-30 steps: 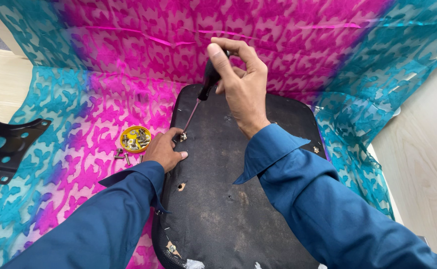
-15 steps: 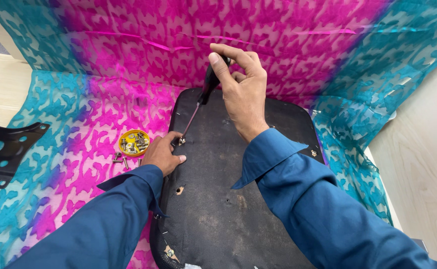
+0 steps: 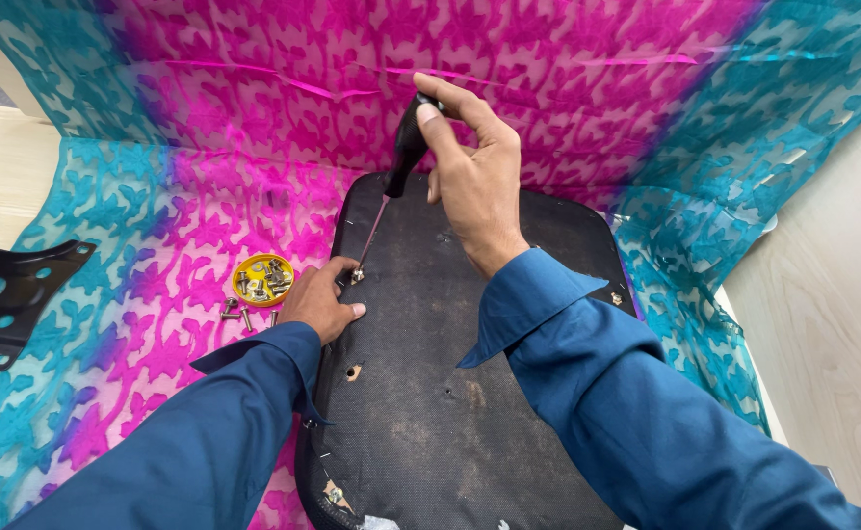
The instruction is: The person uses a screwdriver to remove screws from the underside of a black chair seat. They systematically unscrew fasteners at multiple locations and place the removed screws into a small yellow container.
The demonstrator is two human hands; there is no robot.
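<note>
Right hand (image 3: 474, 186) grips screwdriver (image 3: 401, 157), handle now tilted more upright; left hand (image 3: 324, 299) fingertips still pinch screw (image 3: 357, 277) on seat pad (image 3: 450, 393); driving continues

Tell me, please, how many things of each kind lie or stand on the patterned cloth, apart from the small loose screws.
Black seat pan: 1
Screwdriver, in the right hand: 1
Yellow dish of screws, beside the left hand: 1
Black metal bracket: 1
Total: 4
</note>
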